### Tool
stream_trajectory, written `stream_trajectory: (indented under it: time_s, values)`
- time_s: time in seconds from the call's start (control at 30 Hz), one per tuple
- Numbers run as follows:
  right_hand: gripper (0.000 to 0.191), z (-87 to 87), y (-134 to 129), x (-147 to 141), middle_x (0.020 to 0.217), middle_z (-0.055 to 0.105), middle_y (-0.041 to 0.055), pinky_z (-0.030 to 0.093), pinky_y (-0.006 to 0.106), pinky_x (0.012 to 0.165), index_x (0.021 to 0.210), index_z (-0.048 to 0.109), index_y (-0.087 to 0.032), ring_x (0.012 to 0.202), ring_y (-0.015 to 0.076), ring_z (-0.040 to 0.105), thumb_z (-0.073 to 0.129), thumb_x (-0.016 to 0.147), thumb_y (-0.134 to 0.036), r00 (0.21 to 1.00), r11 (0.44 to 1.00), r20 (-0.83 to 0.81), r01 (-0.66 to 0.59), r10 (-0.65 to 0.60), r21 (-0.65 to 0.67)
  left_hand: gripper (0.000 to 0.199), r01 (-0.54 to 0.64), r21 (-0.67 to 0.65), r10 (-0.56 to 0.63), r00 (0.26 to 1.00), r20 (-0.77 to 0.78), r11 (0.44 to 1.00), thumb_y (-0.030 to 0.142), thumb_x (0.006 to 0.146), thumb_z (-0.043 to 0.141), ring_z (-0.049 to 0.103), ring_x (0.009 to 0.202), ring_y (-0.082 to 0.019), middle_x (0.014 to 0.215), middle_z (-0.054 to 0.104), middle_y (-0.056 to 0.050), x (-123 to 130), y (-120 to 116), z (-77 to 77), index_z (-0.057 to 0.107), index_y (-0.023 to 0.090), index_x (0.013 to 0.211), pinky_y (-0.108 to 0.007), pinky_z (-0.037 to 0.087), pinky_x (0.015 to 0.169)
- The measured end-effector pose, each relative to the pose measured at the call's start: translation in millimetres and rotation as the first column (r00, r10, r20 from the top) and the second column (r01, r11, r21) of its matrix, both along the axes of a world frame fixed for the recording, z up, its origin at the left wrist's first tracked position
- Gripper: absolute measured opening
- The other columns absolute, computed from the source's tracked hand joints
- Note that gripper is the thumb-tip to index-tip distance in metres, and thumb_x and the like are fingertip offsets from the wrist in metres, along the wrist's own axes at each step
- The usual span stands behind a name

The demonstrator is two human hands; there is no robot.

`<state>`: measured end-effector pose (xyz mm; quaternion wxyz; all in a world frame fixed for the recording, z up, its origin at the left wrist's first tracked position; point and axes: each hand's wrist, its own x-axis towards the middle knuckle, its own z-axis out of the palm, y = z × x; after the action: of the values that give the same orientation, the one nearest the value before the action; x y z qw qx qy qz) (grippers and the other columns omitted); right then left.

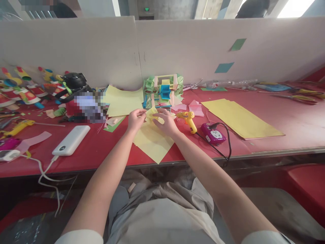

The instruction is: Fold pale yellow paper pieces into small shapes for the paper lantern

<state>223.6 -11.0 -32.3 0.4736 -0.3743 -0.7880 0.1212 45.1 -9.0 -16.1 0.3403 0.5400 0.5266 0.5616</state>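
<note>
My left hand [137,119] has its thumb and fingers pinched at the left edge of a small folded piece of yellow paper [151,112]. On the other side my right hand [167,124] curls its fingers onto that same piece; the fingertips partly cover its folds. Under both hands a pale yellow sheet [157,145] lies on the red tabletop, one corner pointing toward me. Just right of my right hand stands a yellow glue gun [188,119]. Behind my hands is a paper model [165,89] with green fan folds, a blue middle and pale strips.
A purple power socket [213,135] with a black cord and a stack of yellow sheets [243,118] lie to the right. On the left are a white power bank [71,140], a large yellow sheet [124,101] and several colourful paper figures [27,95]. A white partition [190,51] closes the back.
</note>
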Motion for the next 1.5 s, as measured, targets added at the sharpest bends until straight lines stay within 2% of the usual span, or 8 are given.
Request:
stream_trajectory:
  time_s: [0.23, 0.4, 0.5, 0.67, 0.83, 1.1, 1.33, 1.5]
  values:
    - [0.025, 3.7, -1, 0, 0.122, 0.061, 0.0112, 0.049, 0.044, 0.100, 0.108, 0.070, -0.025, 0.117, 0.0254, 0.058, 0.055, 0.091, -0.036, 0.996, 1.000, -0.085, -0.002, 0.004, 0.028, 0.024, -0.034, 0.002, 0.034, 0.999, 0.018, 0.999, 0.027, 0.072, 0.066, 0.066, 0.067, -0.017, 0.078, 0.071, -0.007, -1, 1, 0.0, 0.071, 0.016, 0.092, -0.030, 0.059, 0.065]
    - [0.025, 4.9, -1, -1, 0.116, 0.063, 0.0107, 0.055, 0.038, 0.084, 0.111, 0.065, -0.023, 0.108, 0.0233, 0.061, 0.055, 0.089, -0.032, 0.990, 1.000, -0.142, 0.009, -0.011, -0.011, 0.027, 0.008, 0.025, -0.009, 0.999, 0.033, 1.000, 0.030, 0.074, 0.067, 0.066, 0.073, -0.017, 0.083, 0.072, -0.008, 0, -1, 1.8, 0.072, 0.014, 0.096, -0.029, 0.060, 0.066]
    - [0.023, 4.7, -1, 0, 0.111, 0.063, 0.0103, 0.056, 0.037, 0.081, 0.109, 0.064, -0.022, 0.100, 0.0218, 0.062, 0.055, 0.089, -0.029, 0.985, 0.999, -0.169, 0.036, -0.041, -0.030, 0.028, 0.051, 0.032, -0.052, 0.998, 0.040, 0.998, 0.030, 0.074, 0.067, 0.065, 0.073, -0.016, 0.083, 0.072, -0.008, 1, -2, 2.5, 0.072, 0.014, 0.097, -0.029, 0.060, 0.066]
    - [0.021, 2.0, 0, 0, 0.121, 0.059, 0.0110, 0.054, 0.042, 0.090, 0.102, 0.068, -0.024, 0.114, 0.0253, 0.058, 0.053, 0.090, -0.034, 0.994, 0.997, -0.092, 0.059, -0.063, -0.052, 0.027, 0.080, 0.025, -0.081, 0.996, 0.023, 0.996, 0.029, 0.077, 0.065, 0.066, 0.077, -0.017, 0.092, 0.072, -0.008, 2, -3, 2.4, 0.072, 0.016, 0.099, -0.030, 0.061, 0.068]
    - [0.030, 0.8, -2, 1, 0.133, 0.053, 0.0124, 0.048, 0.048, 0.102, 0.112, 0.069, -0.024, 0.123, 0.0289, 0.053, 0.062, 0.086, -0.037, 0.996, 0.995, 0.035, 0.080, -0.078, -0.062, 0.028, 0.119, 0.026, -0.119, 0.993, -0.022, 0.993, 0.023, 0.077, 0.065, 0.068, 0.082, -0.016, 0.103, 0.073, -0.008, 2, 1, -1.5, 0.072, 0.017, 0.103, -0.027, 0.060, 0.068]
    - [0.033, 4.1, -4, 1, 0.137, 0.051, 0.0115, 0.053, 0.047, 0.093, 0.116, 0.069, -0.025, 0.118, 0.0296, 0.054, 0.056, 0.086, -0.020, 0.964, 0.985, 0.207, 0.172, -0.167, -0.005, 0.022, 0.140, 0.006, -0.140, 0.990, 0.002, 0.990, 0.028, 0.077, 0.068, 0.069, 0.081, -0.018, 0.096, 0.072, -0.007, 2, 2, -4.6, 0.073, 0.016, 0.094, -0.034, 0.062, 0.077]
    - [0.039, 0.2, -1, 1, 0.134, 0.053, 0.0126, 0.053, 0.051, 0.093, 0.118, 0.068, -0.025, 0.116, 0.0317, 0.054, 0.056, 0.082, -0.015, 0.967, 0.985, 0.199, 0.169, -0.161, -0.026, 0.021, 0.211, 0.029, -0.211, 0.977, 0.030, 0.977, 0.035, 0.075, 0.072, 0.067, 0.078, -0.017, 0.089, 0.069, -0.005, 7, -5, 0.8, 0.071, 0.015, 0.081, -0.035, 0.063, 0.076]
    - [0.037, -5.6, 2, 1, 0.132, 0.054, 0.0105, 0.051, 0.051, 0.097, 0.115, 0.071, -0.027, 0.117, 0.0301, 0.054, 0.051, 0.085, -0.017, 0.984, 0.993, 0.144, 0.114, -0.109, -0.024, 0.016, 0.215, 0.018, -0.215, 0.976, 0.028, 0.976, 0.027, 0.073, 0.072, 0.066, 0.081, -0.016, 0.095, 0.068, -0.006, 8, -5, 2.1, 0.066, 0.015, 0.082, -0.034, 0.062, 0.075]
